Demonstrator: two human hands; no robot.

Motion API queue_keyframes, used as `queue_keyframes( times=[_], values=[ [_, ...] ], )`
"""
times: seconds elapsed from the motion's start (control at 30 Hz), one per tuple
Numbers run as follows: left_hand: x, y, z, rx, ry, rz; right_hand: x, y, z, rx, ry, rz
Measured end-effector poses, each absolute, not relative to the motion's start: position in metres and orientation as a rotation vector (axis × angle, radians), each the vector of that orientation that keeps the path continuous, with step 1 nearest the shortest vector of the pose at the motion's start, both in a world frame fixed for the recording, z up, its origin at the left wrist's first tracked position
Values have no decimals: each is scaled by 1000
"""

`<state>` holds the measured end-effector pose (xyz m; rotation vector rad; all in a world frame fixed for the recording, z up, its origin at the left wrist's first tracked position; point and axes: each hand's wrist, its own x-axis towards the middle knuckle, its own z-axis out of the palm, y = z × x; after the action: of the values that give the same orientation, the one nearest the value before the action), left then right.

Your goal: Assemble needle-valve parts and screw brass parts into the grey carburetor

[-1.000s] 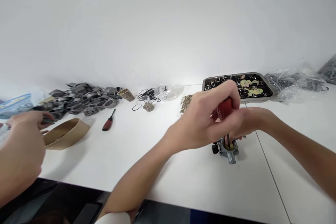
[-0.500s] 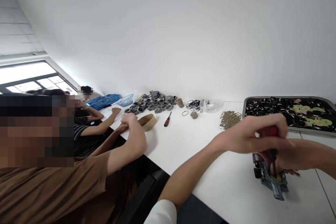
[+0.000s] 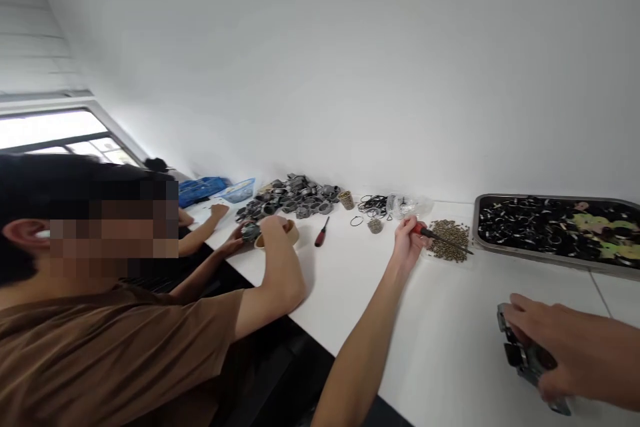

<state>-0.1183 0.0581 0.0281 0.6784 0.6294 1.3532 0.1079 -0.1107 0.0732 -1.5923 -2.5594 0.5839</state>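
Note:
My left hand (image 3: 407, 247) is closed around the red handle of a screwdriver (image 3: 419, 230). Its dark shaft points right, over a pile of small brass-coloured screws (image 3: 453, 237); whether the tip touches them I cannot tell. At the lower right, my right hand (image 3: 560, 340) grips a grey metal part (image 3: 520, 353) with black pieces on it, low over the white table. The palm and fingers cover much of that part.
A tray (image 3: 530, 256) of black rings and yellowish discs stands at the right. Along the wall lie a clear plastic bag (image 3: 410, 205), black rings (image 3: 373, 205), screw cups (image 3: 346, 199), and grey castings (image 3: 300, 197). Another screwdriver (image 3: 323, 232) lies mid-table. A co-worker (image 3: 150, 327) works at the left.
My left hand has lifted the screwdriver off the metal part and carried it left and away, to the screw pile. My right hand still holds the part. The view has shifted slightly.

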Motion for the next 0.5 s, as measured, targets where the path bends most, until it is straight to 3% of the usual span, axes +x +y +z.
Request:
queue_keyframes(
  times=[0.17,0.5],
  values=[
    [-122,59,29,641,597,1307,89,-134,95,-1594,-2685,358],
    [-122,59,29,629,592,1298,168,-189,133,-1916,-2323,515]
  ],
)
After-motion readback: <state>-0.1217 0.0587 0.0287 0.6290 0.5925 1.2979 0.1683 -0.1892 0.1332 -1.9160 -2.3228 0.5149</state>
